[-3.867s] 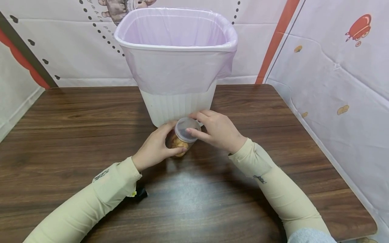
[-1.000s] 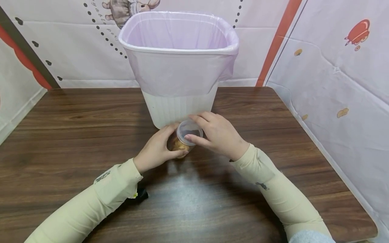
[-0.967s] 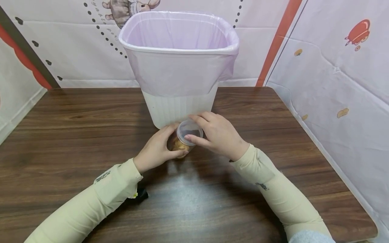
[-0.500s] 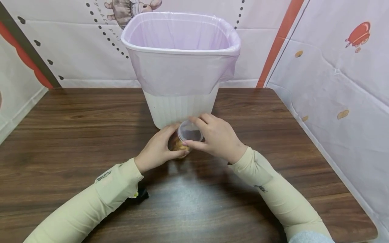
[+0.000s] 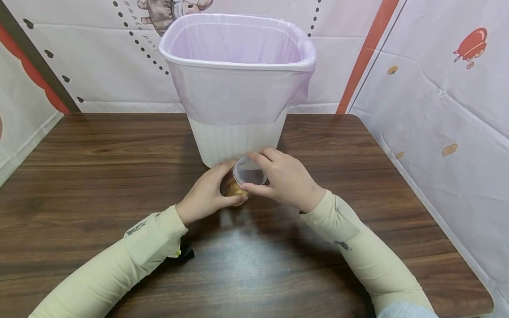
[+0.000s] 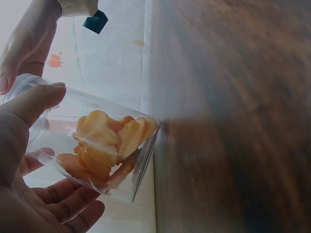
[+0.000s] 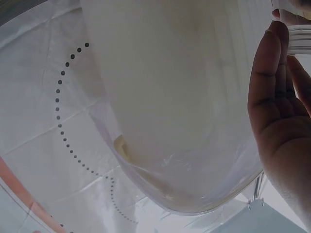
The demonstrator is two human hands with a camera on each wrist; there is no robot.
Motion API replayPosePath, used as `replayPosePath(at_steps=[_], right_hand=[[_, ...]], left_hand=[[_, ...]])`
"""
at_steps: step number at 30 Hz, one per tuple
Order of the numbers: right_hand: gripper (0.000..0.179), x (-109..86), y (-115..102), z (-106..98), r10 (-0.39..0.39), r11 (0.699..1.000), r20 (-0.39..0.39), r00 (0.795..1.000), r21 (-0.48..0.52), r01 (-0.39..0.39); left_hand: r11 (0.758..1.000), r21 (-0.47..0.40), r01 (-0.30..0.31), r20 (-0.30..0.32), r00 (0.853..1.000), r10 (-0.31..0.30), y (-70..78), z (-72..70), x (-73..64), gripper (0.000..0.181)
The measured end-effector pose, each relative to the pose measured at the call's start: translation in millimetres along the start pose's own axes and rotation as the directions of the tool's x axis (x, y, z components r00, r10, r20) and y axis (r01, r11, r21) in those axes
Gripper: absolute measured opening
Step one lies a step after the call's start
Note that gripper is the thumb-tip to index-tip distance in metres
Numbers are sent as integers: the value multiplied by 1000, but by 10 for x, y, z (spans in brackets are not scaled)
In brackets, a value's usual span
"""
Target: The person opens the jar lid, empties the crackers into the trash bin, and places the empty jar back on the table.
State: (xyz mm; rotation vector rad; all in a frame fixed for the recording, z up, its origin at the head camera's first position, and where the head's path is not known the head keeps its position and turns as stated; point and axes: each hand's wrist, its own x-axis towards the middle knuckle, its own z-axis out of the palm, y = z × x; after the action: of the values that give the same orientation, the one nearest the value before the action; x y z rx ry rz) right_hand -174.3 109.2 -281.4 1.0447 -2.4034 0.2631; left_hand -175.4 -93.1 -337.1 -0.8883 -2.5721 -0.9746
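In the head view, a clear plastic jar (image 5: pixel 234 190) of yellow-orange, dried-fruit-like pieces stands before the bin, topped by a translucent round lid (image 5: pixel 250 172). Around the jar's side curls my left hand (image 5: pixel 204 194). My right hand (image 5: pixel 288 179) grips the lid, thumb at the near rim and fingers at the far rim. From the left wrist, the jar (image 6: pixel 104 145) looks tilted, one edge of its base at the tabletop and my left thumb (image 6: pixel 39 102) along its upper side. The right wrist view shows ridges on the lid's side (image 7: pixel 300 40) beside my right fingers (image 7: pixel 267 73).
A white bin (image 5: pixel 238 137) with a pale purple liner (image 5: pixel 238 95) stands right behind the jar. Under everything is a dark wood-grain table (image 5: pixel 119 159). Printed white sheets (image 5: pixel 433 119) hang along the back and sides. A small black object (image 5: pixel 186 254) shows beside my left sleeve.
My right thumb has slid from the lid's top to its near rim. My left hand keeps its hold on the jar. The head view has shifted slightly.
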Motion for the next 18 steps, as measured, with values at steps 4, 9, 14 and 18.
replayPosePath(at_steps=[4,9,14,18], right_hand=[[56,3,6,-6,-12,1000,10,1000,14,11],[57,5,13,-10,-17,1000,18,1000,25,17],[58,11,21,-28,-23,999,41,999,37,22],[58,10,29,-43,-26,998,66,997,56,22]], left_hand=[[1000,-1,4,2,1000,-4,-2,-3,-1,68],[1000,-3,4,2,1000,-4,-9,2,1,68],[1000,-7,-1,-1,1000,1,-14,5,2,68],[1000,2,-3,-3,1000,3,-12,5,-4,70]])
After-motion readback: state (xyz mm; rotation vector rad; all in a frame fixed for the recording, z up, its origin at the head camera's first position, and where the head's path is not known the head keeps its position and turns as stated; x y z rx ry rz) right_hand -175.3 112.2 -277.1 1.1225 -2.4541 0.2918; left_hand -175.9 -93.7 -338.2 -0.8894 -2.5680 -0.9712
